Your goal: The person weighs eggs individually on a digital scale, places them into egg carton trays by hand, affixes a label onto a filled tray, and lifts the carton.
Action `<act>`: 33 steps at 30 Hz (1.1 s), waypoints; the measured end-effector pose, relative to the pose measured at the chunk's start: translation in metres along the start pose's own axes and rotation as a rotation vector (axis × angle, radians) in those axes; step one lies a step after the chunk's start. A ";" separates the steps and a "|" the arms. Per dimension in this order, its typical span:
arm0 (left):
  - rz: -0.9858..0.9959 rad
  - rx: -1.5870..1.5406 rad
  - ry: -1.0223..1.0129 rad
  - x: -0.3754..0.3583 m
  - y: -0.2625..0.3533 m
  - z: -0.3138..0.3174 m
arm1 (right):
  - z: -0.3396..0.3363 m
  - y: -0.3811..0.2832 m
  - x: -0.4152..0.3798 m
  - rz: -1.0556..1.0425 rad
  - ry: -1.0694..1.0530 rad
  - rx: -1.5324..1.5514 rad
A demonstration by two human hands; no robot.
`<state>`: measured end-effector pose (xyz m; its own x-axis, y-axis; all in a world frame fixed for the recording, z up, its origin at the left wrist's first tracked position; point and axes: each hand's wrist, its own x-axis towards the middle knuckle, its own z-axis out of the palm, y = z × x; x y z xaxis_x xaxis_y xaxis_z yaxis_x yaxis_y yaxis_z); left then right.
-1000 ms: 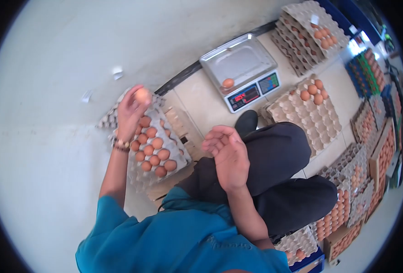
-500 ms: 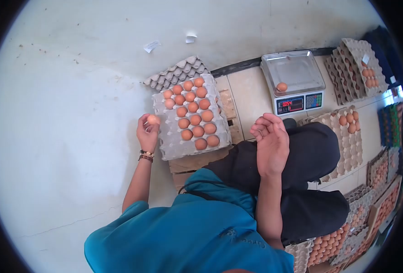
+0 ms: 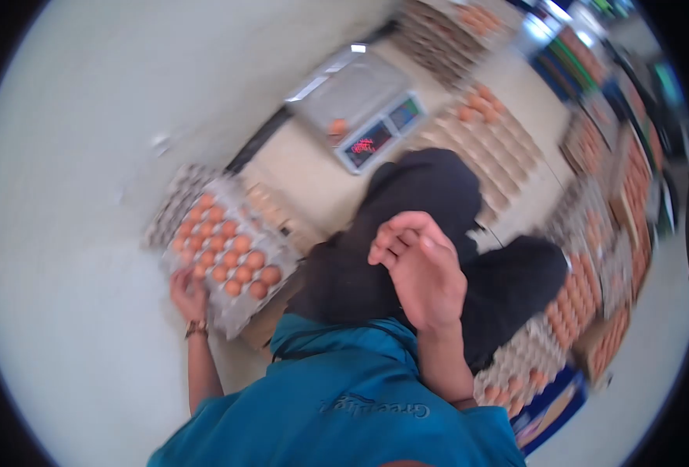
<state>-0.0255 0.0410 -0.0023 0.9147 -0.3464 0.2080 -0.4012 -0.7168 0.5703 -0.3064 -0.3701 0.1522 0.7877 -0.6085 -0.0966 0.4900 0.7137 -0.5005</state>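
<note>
My left hand (image 3: 188, 297) is at the near left edge of a grey egg tray (image 3: 239, 317). Its fingertips are around a brown egg (image 3: 199, 271) at the end of a row, though blur hides how firmly they touch it. Several other brown eggs (image 3: 241, 244) sit in the tray's cups. Over my lap, my right hand (image 3: 422, 272) is turned palm up, fingers loosely curled and thumb apart, with nothing in it.
A digital scale (image 3: 352, 97) bears one egg (image 3: 337, 127). Beyond my knees lies a partly filled egg tray (image 3: 508, 156). Stacked trays (image 3: 438, 43) stand by the wall, and more filled trays (image 3: 574, 292) line the right side.
My left hand has brought its egg from beside the tray to a cup in it. My right hand's fingers have curled more. The camera view has turned, shifting everything.
</note>
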 end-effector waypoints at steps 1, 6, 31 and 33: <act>0.043 0.025 0.022 0.006 0.010 -0.003 | -0.004 -0.024 -0.016 -0.107 0.057 -0.080; 0.446 0.113 0.077 0.096 0.107 0.033 | -0.047 -0.133 -0.137 -0.696 0.650 -0.555; 0.581 0.210 -0.817 0.227 0.218 0.385 | -0.151 -0.092 -0.359 0.172 1.924 -1.368; 0.563 0.172 -0.808 0.228 0.219 0.386 | -0.175 -0.082 -0.394 -0.010 1.863 -1.280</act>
<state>0.0767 -0.4284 -0.1363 0.3074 -0.9242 -0.2268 -0.8258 -0.3775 0.4190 -0.7228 -0.2496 0.0807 -0.6998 -0.6987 -0.1487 -0.5315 0.6483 -0.5452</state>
